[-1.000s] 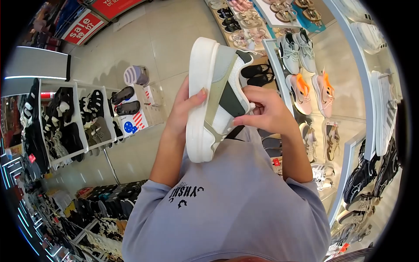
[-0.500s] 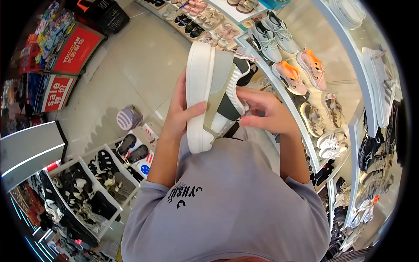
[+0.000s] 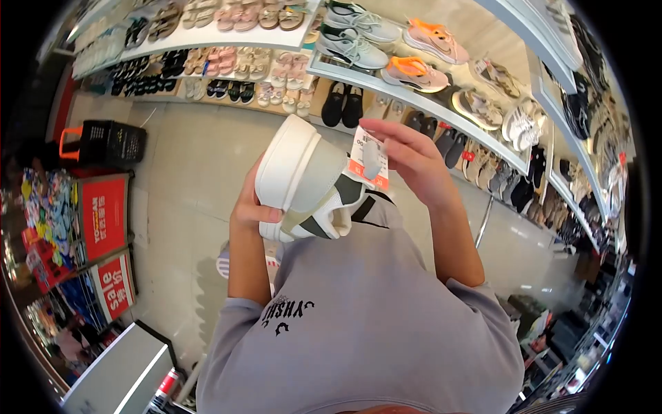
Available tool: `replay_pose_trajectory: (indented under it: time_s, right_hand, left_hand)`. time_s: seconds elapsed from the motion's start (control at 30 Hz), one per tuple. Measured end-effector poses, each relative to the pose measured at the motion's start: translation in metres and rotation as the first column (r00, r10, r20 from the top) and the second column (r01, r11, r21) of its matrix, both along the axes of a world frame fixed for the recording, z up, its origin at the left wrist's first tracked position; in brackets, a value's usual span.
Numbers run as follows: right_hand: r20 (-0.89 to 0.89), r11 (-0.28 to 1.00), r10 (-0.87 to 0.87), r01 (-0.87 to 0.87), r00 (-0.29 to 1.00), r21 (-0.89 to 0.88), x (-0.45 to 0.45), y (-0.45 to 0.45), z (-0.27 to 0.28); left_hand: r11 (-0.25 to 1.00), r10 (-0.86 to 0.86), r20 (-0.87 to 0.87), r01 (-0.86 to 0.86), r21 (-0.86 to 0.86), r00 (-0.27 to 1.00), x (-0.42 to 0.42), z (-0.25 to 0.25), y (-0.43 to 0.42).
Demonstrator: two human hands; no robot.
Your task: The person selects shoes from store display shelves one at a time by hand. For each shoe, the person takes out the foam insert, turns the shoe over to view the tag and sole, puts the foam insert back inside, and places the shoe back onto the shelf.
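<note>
A chunky sneaker (image 3: 314, 169) in white, grey and dark green is held up in front of my chest, its thick white sole facing left. My left hand (image 3: 254, 207) is wrapped round the sole, thumb on the near side. From the shoe's opening side hangs a white and orange price tag (image 3: 358, 153). My right hand (image 3: 414, 159) pinches the tag by its right edge, with the other fingers stretched out behind it. Printing on the tag is too small to read in full.
Shelves of sneakers (image 3: 427, 41) and sandals (image 3: 238, 17) run along the far side and the right. A black basket (image 3: 110, 143) with an orange handle stands at the left, near red sale signs (image 3: 114, 283). A grey-white counter (image 3: 124, 372) stands at lower left.
My right hand has moved from inside the shoe's opening to the price tag, which now shows. The sneaker has tilted and shifted slightly left. My view has turned, showing more sandal shelves.
</note>
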State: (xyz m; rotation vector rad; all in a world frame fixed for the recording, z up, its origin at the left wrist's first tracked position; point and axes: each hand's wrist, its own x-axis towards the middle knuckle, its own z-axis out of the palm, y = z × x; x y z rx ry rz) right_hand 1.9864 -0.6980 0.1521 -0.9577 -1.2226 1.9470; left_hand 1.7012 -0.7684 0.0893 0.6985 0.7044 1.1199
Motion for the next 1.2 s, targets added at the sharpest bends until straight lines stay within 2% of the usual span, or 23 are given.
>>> replay_pose_trajectory:
  time_s: [0.13,0.17,0.27,0.3,0.4,0.43,0.5,0.57,0.7,0.8,0.83,0.93,1.0,1.1,1.2]
  right_hand:
    - [-0.054,0.975,-0.216,0.218,0.975,0.03,0.01,-0.031,-0.006]
    - [-0.054,0.954,-0.298,0.297,0.953,-0.033,0.012,-0.04,-0.006]
    - [-0.12,0.898,-0.44,0.436,0.89,-0.055,0.01,-0.063,0.007]
    - [-0.098,0.912,-0.41,0.406,0.907,-0.066,0.016,-0.068,0.005]
    - [-0.019,0.887,-0.463,0.463,0.886,0.003,0.026,-0.088,0.005]
    - [-0.067,0.872,-0.489,0.49,0.87,0.009,0.027,-0.092,0.005]
    - [-0.167,0.838,-0.534,0.545,0.829,0.021,0.028,-0.101,0.009]
    - [-0.149,0.814,-0.566,0.578,0.811,0.053,0.035,-0.112,0.014]
    - [-0.097,0.778,-0.613,0.62,0.784,0.101,0.063,-0.138,0.03]
    - [-0.099,0.687,-0.705,0.711,0.702,0.147,0.082,-0.157,0.035]
    - [-0.086,0.682,-0.705,0.705,0.705,0.193,0.09,-0.166,0.035]
    - [-0.01,0.67,-0.701,0.663,0.713,0.334,0.121,-0.189,0.036]
    - [0.075,0.676,-0.691,0.606,0.719,0.42,0.148,-0.202,0.04]
    - [0.151,0.692,-0.655,0.509,0.74,0.512,0.194,-0.228,0.039]
    - [0.088,0.705,-0.622,0.507,0.778,0.497,0.232,-0.248,0.04]
  left_hand:
    - [0.99,-0.13,0.066,0.133,-0.047,0.989,-0.006,-0.014,0.027]
    - [0.983,-0.171,0.072,0.175,-0.055,0.983,-0.004,-0.016,0.034]
    - [0.954,-0.282,0.12,0.292,-0.071,0.952,0.009,-0.022,0.048]
    - [0.944,-0.311,0.149,0.323,-0.069,0.939,0.014,-0.024,0.051]
    - [0.914,-0.353,0.246,0.389,-0.113,0.903,0.036,-0.025,0.056]
    - [0.907,-0.352,0.278,0.399,-0.137,0.894,0.044,-0.024,0.054]
    - [0.894,-0.385,0.314,0.435,-0.105,0.868,0.056,-0.025,0.053]
    - [0.885,-0.42,0.316,0.461,-0.063,0.851,0.072,-0.021,0.051]
    - [0.833,-0.51,0.473,0.549,0.064,0.719,0.117,-0.035,0.042]
    - [0.797,-0.561,0.503,0.592,0.115,0.658,0.157,-0.029,0.029]
    - [0.786,-0.568,0.513,0.609,0.106,0.644,0.172,-0.032,0.023]
    - [0.779,-0.556,0.419,0.626,-0.039,0.718,0.224,-0.013,-0.005]
    - [0.769,-0.58,0.367,0.638,-0.048,0.727,0.251,-0.03,-0.014]
    - [0.756,-0.599,0.376,0.654,-0.024,0.707,0.295,-0.034,-0.033]
    - [0.748,-0.618,0.396,0.663,0.032,0.679,0.346,-0.027,-0.053]
